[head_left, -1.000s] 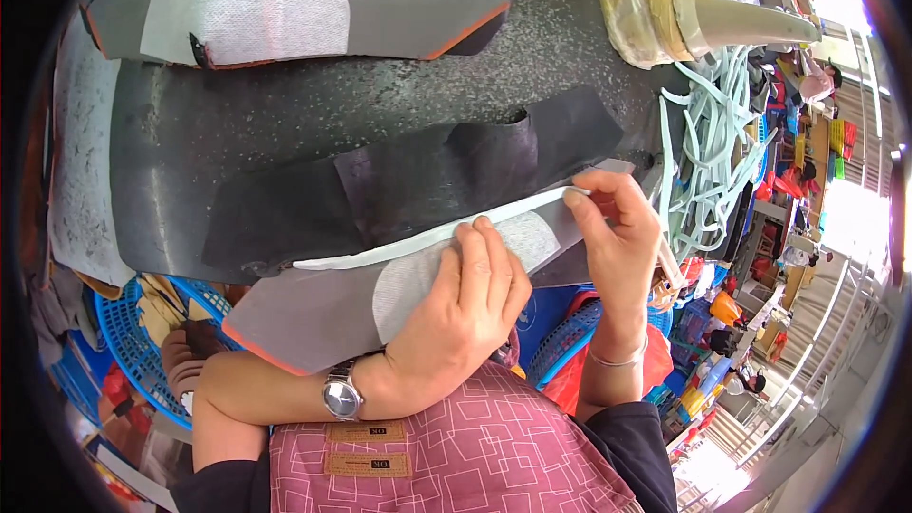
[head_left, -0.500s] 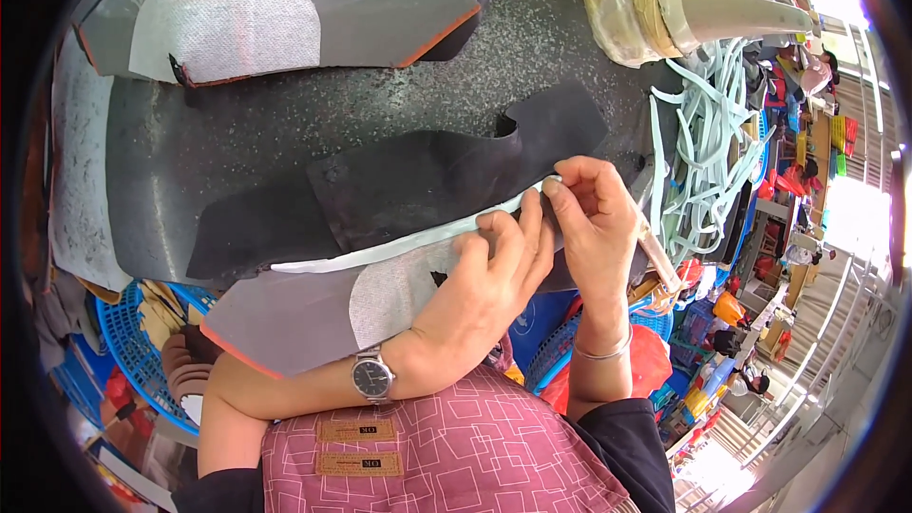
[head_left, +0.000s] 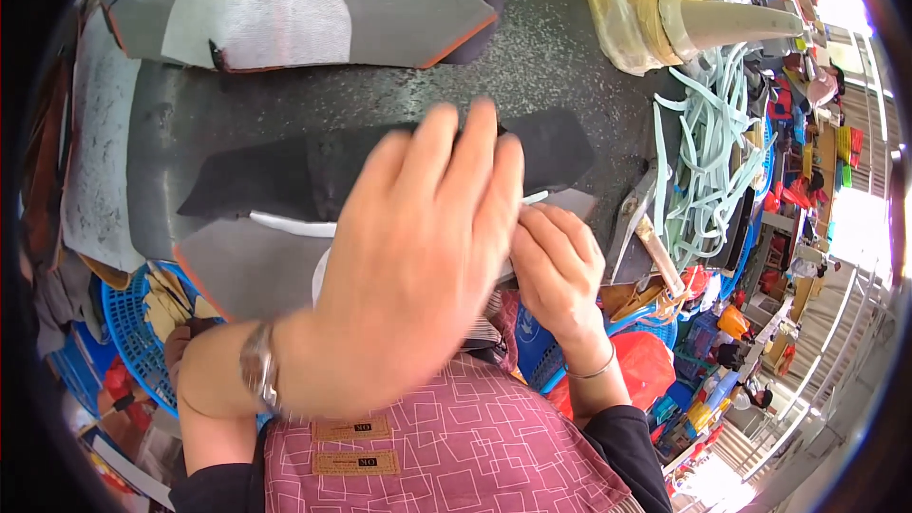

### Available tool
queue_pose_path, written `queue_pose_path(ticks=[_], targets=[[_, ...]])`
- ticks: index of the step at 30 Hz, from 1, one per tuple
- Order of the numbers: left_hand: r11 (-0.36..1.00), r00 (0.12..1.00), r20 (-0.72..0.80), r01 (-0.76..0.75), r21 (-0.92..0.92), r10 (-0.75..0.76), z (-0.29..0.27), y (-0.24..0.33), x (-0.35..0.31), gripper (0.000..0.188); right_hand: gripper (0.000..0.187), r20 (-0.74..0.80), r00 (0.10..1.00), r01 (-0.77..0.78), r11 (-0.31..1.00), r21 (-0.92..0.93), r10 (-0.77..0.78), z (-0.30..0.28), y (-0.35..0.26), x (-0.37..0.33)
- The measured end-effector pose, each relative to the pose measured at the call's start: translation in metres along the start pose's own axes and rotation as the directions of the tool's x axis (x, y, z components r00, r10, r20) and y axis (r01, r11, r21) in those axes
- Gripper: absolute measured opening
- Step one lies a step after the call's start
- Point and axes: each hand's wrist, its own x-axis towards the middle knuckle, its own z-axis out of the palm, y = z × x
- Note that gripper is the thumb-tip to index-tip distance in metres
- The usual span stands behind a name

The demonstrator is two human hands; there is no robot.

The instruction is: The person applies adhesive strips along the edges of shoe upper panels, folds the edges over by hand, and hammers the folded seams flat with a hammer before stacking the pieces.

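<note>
My left hand [head_left: 427,228] is raised over the middle of a shoe-upper-like panel. Its fingers are stretched out and somewhat blurred, and I see nothing held. The panel has a grey section [head_left: 237,261] with an orange edge and a black section [head_left: 242,176] beyond it. Between them runs a narrow white strip [head_left: 290,226]; my left hand hides its middle. At the panel's right part, my right hand [head_left: 560,266] has its fingers curled together close to the strip's other end. What lies under those fingertips is hidden.
Similar grey panels [head_left: 408,24] are stacked at the far left. A yellow plastic-covered container [head_left: 627,0] with a thick beige handle stands far right. Nearer are a heap of pale green strips [head_left: 708,161] and a wooden-handled tool [head_left: 660,256]. A blue basket [head_left: 123,323] is at lower left.
My left hand has lifted off the strip and moved over the panel's middle. My right hand has come down and toward me, its fingers now curled at the panel. The black section has shifted.
</note>
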Motion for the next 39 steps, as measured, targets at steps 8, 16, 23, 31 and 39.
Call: queue_pose_path(ticks=[8,16,23,31,39], targets=[[0.883,0.895,-0.050,-0.426,0.199,0.443,0.018,0.003,-0.017,0.014,0.031,0.121,0.991,-0.066,0.998,0.015,0.064,0.011,-0.009,-0.024],[0.925,0.942,-0.059,-0.310,0.219,0.330,0.062,0.002,-0.054,0.012,0.033,0.051,0.998,0.042,0.998,0.049,-0.044,0.002,0.017,-0.013],[0.877,0.947,0.024,-0.307,0.369,0.322,0.077,0.012,-0.035,0.043,0.036,0.048,0.998,-0.040,0.999,-0.019,0.041,0.000,0.028,-0.025],[0.837,0.946,0.069,-0.313,0.448,0.316,0.078,0.019,-0.032,0.045,0.030,0.338,0.439,-0.665,0.049,0.745,0.832,-0.035,0.023,0.002],[0.868,0.940,0.163,-0.338,0.364,0.299,0.072,0.019,-0.024,0.050,0.023,0.667,0.372,-0.744,-0.222,0.630,0.646,-0.052,0.048,0.009]])
